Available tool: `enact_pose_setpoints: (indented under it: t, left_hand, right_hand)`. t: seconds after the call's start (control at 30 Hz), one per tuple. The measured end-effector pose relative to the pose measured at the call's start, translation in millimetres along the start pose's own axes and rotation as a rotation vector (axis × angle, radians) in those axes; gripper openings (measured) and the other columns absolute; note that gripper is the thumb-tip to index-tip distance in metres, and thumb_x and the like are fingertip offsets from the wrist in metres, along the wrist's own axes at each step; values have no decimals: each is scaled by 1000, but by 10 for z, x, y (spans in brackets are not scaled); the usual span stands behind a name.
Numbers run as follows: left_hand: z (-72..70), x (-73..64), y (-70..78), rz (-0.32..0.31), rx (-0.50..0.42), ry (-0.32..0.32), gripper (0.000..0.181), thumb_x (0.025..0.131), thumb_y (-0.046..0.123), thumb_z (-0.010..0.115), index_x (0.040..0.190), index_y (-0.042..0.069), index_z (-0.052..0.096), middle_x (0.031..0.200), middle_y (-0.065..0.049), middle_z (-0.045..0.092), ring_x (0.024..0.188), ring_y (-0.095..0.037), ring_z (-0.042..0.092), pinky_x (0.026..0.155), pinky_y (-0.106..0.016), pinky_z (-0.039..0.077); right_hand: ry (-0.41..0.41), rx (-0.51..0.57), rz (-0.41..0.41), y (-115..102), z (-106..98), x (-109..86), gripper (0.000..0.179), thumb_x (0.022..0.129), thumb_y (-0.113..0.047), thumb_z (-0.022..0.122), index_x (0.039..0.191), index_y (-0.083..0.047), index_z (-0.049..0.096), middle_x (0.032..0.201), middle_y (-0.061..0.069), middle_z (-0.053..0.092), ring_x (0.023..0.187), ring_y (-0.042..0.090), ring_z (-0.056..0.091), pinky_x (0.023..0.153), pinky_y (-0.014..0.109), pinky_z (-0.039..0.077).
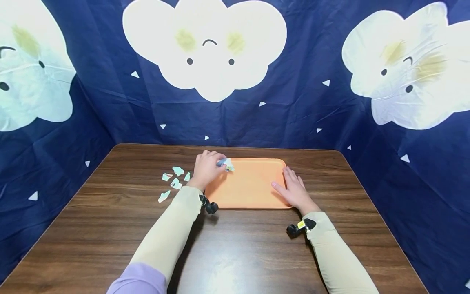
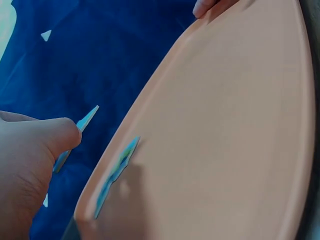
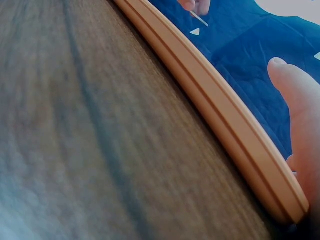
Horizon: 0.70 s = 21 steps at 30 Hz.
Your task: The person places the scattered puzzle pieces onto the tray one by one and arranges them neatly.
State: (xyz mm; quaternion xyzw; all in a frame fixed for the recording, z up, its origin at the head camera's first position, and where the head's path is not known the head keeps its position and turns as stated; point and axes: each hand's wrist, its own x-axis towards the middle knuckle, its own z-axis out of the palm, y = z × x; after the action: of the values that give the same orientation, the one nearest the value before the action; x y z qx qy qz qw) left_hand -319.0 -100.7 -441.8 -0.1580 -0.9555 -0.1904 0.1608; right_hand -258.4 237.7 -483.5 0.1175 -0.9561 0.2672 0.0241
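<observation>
My left hand [image 1: 208,168] pinches a thin, irregular puzzle piece [image 2: 88,119] between thumb and fingers, above the far left corner of the orange tray [image 1: 253,183]. Just beneath it, a second puzzle piece [image 2: 117,175] with blue, green and yellow print lies inside the tray against the rim. At the tray's right side rests my right hand [image 1: 293,191], fingers extended along the rim and thumb [image 3: 295,95] spread out over the inside. Part of the held piece is hidden behind the left thumb.
Several loose puzzle pieces [image 1: 176,183], pale green with bits of print, lie scattered on the brown wooden table [image 1: 121,228] left of the tray. Behind the table's far edge hangs a dark blue cloth [image 1: 235,122] with white clouds and triangles.
</observation>
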Motion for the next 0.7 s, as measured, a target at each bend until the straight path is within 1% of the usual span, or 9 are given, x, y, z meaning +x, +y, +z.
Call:
enact_pose_setpoints:
  t: [0.2, 0.37, 0.57, 0.7]
  left_hand:
    - [98, 57, 103, 20, -8, -2, 29, 89, 31, 73, 115, 20, 74, 118, 1, 71, 102, -27, 54, 89, -46, 38]
    - [172, 102, 211, 31, -15, -12, 29, 87, 29, 75, 114, 20, 74, 115, 2, 72, 100, -25, 53, 86, -44, 37]
    - [245, 154, 344, 40, -21, -39, 25, 89, 30, 74, 112, 22, 74, 113, 4, 72, 101, -24, 52, 86, -43, 37]
    - [296, 172, 412, 45, -7, -58, 23, 90, 30, 74, 111, 22, 74, 111, 5, 72, 101, -24, 53, 85, -41, 38]
  right_hand:
    - [-2, 3, 1, -7, 1, -7, 93, 99, -59, 48, 158, 6, 16, 166, 24, 14, 153, 40, 10, 120, 60, 5]
    - [-5, 11, 8, 0, 7, -2, 94, 99, -60, 48, 158, 6, 17, 166, 24, 14, 154, 40, 10, 120, 60, 5]
    - [-2, 12, 11, 3, 4, -5, 94, 99, -60, 48, 158, 5, 16, 166, 24, 14, 154, 39, 9, 120, 60, 4]
    - [2, 13, 8, 9, 7, 2, 93, 99, -60, 48, 158, 6, 17, 166, 24, 14, 154, 39, 10, 120, 59, 4]
